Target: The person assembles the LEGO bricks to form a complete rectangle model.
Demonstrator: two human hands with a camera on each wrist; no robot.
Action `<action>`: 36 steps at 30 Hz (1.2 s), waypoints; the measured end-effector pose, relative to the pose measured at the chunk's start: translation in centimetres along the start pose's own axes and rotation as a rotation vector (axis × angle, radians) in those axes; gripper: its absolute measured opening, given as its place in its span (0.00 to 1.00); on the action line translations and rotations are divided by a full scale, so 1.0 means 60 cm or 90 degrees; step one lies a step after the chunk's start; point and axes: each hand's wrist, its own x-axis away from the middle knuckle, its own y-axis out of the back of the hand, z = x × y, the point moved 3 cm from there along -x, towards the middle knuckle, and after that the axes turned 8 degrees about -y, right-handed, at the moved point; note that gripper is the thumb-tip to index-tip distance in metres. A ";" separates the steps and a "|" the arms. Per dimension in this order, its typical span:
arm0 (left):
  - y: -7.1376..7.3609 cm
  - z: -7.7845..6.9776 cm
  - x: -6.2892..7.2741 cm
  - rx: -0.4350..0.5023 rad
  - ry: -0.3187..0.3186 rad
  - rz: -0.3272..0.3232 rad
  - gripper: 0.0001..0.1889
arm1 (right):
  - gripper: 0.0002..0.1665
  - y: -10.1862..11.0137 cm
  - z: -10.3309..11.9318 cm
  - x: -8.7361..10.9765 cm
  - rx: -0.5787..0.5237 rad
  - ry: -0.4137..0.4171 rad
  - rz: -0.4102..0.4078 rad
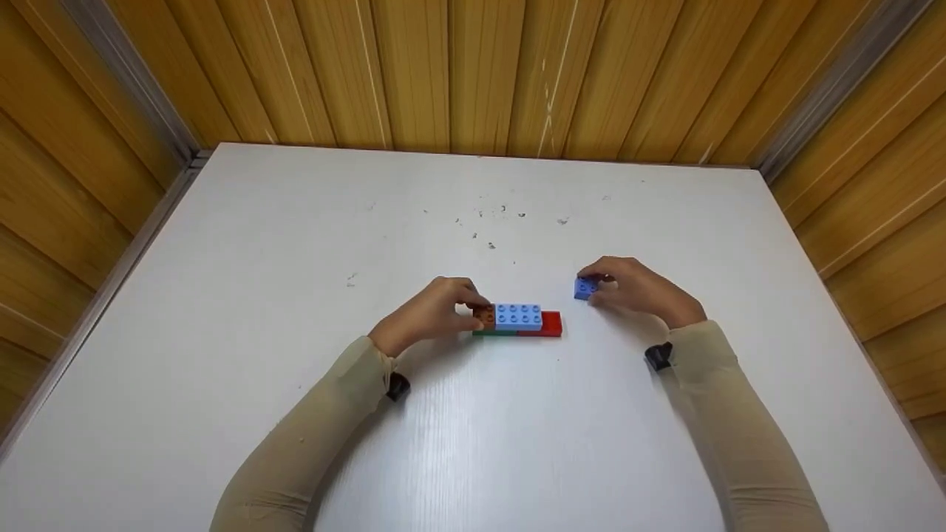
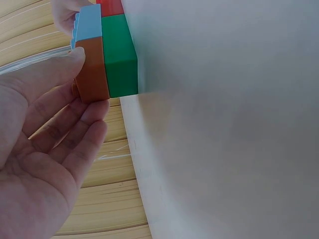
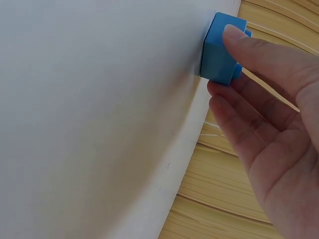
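My left hand [image 1: 436, 310] pinches an orange-brown brick [image 2: 92, 72] at the left end of a low stack. Beside that brick, on the same upper layer, sits a light blue brick [image 1: 519, 317] with its studs up. Under them lie a green brick [image 2: 120, 57] on the left and a red brick [image 1: 552, 324] on the right, whose end sticks out past the light blue one. To the right of the stack, my right hand [image 1: 635, 288] pinches a small blue brick [image 3: 219, 50] between thumb and fingers, at the tabletop.
The white table [image 1: 259, 295] carries several small dark marks [image 1: 491, 245] beyond the bricks. Yellow wood-patterned panels [image 1: 480, 74] stand behind the table and along both sides. A dark wrist device [image 1: 658, 357] shows at the right cuff, another [image 1: 397, 386] at the left.
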 end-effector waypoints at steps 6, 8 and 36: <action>0.000 0.001 0.000 0.006 0.002 0.001 0.17 | 0.27 -0.004 0.009 0.001 0.005 0.009 0.009; 0.001 0.000 0.000 0.007 0.004 0.002 0.17 | 0.26 -0.003 0.013 0.003 0.004 0.018 0.008; 0.001 0.001 0.000 0.014 0.001 -0.003 0.17 | 0.23 -0.003 0.074 0.026 0.048 0.164 0.009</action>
